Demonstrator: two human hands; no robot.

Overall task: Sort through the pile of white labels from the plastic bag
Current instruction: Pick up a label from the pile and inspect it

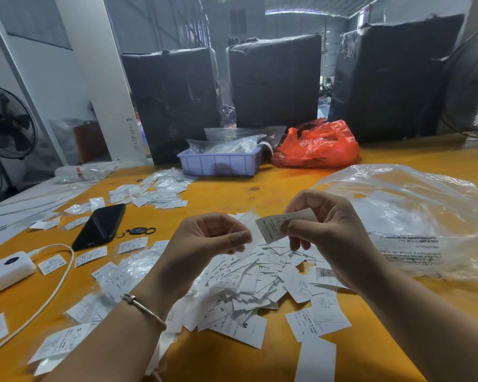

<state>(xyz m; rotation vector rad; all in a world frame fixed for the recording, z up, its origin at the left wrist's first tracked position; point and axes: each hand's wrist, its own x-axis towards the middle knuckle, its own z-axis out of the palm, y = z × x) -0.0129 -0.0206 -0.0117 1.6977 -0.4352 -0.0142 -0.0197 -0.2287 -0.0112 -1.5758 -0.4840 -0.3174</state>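
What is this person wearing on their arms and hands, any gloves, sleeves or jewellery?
No gloves: both hands are bare, and no sleeves show on either forearm. The left hand has a thin metallic bangle with a small bead at the wrist. The right hand and its wrist carry nothing. No rings are visible on the fingers.

Below both hands [210,238] lies the pile of white labels [260,282], covering the yellow table [260,186] there. Left of the left hand, a black phone [100,226], a key ring [138,231], a white power bank [6,270] and its cable [53,285] block the way. Right of the right hand [323,224] spreads the clear plastic bag [411,216]. Beyond the hands bare table runs to a lilac tray [221,162] and a red bag [318,144].
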